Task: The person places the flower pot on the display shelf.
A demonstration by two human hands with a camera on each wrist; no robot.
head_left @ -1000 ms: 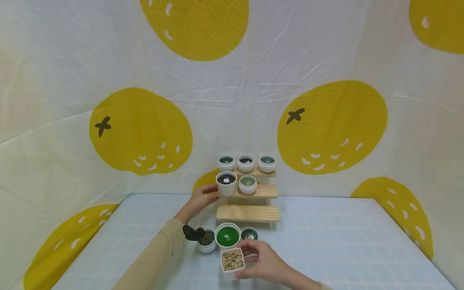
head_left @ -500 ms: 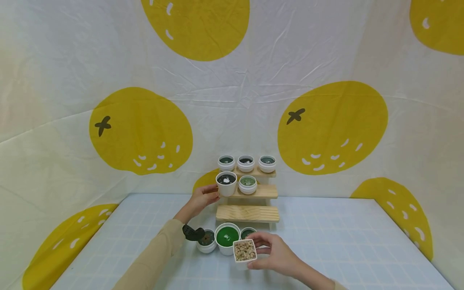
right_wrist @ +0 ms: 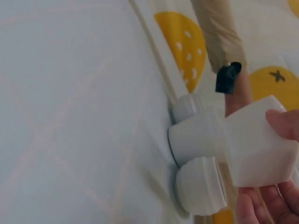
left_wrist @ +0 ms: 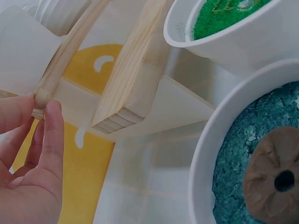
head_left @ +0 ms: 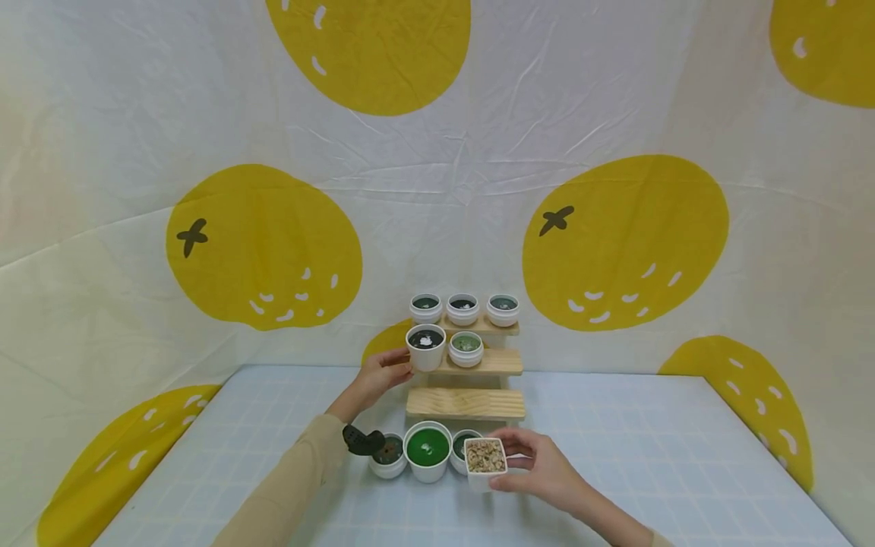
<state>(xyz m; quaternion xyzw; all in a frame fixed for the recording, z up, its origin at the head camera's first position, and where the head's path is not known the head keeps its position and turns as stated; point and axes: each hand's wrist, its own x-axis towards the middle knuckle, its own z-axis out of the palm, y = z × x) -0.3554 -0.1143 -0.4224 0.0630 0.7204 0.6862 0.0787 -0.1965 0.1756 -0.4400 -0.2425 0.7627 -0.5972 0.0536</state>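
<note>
My left hand pinches the left end of the middle wooden shelf, thumb on one side and fingers on the other. A tall white cup with dark filling stands on that shelf beside it. With thumb and fingers, my right hand grips a square white pot filled with beige chips. The pot is held up in front of a small round pot, partly hiding it. In the right wrist view, the pot's plain white side shows.
A wider cup of green filling and a small pot with a brown piece stand below the stand. The bottom shelf is bare wood. A green-topped pot and several small pots occupy the upper shelves.
My right hand has carried the square pot to the right, from in front of the green-filled cup to the small round pot beside it. My left hand has stayed at the shelf.
</note>
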